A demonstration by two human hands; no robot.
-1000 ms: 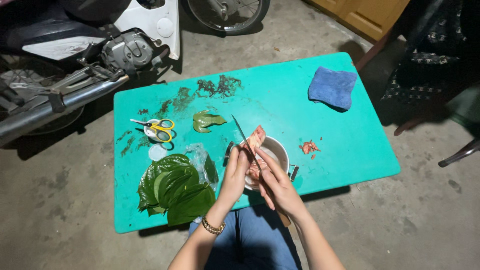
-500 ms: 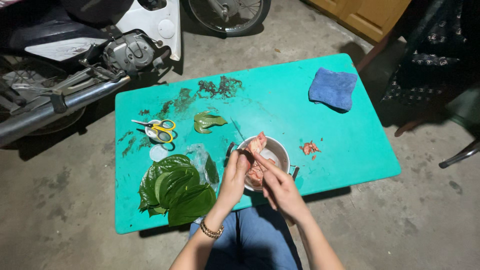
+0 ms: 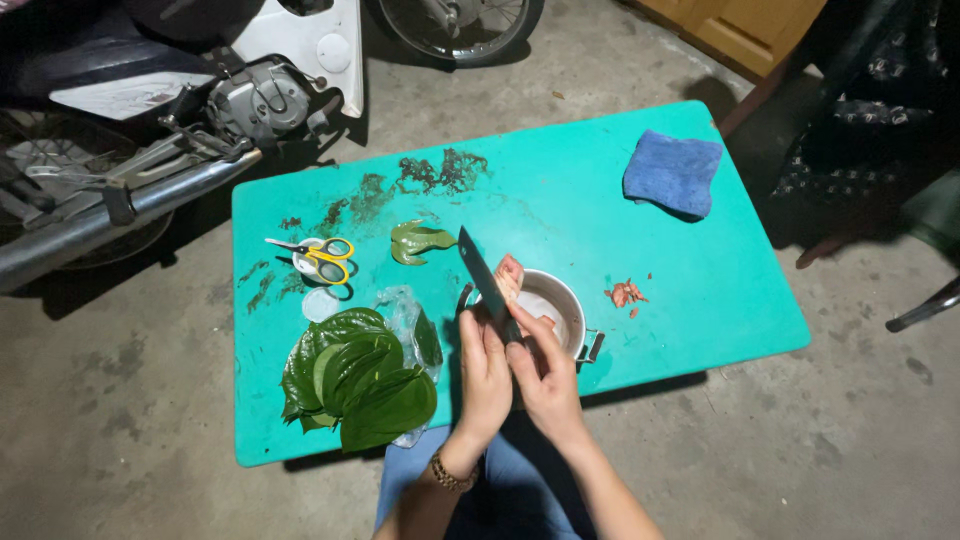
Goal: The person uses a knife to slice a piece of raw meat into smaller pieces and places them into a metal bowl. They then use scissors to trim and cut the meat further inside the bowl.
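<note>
My left hand (image 3: 485,372) and my right hand (image 3: 547,378) are pressed together at the table's near edge, just in front of a small metal pot (image 3: 562,300). A dark knife (image 3: 478,264) points up and away from them; its handle appears to sit in my left hand. A pinkish piece (image 3: 509,276) stands right of the blade, over the pot, apparently held by my right fingers. A stack of green leaves (image 3: 358,376) lies left of my hands.
The teal table (image 3: 560,200) also bears yellow-handled scissors (image 3: 322,255), a folded green leaf (image 3: 415,240), a blue cloth (image 3: 672,174), pink scraps (image 3: 626,293) and dark crumbs (image 3: 440,172). A motorbike (image 3: 170,110) stands at far left, on concrete floor.
The knife blade has swung back up and stands upright beside the pink piece, after lying lower half a second ago. Both hands stay together at the pot.
</note>
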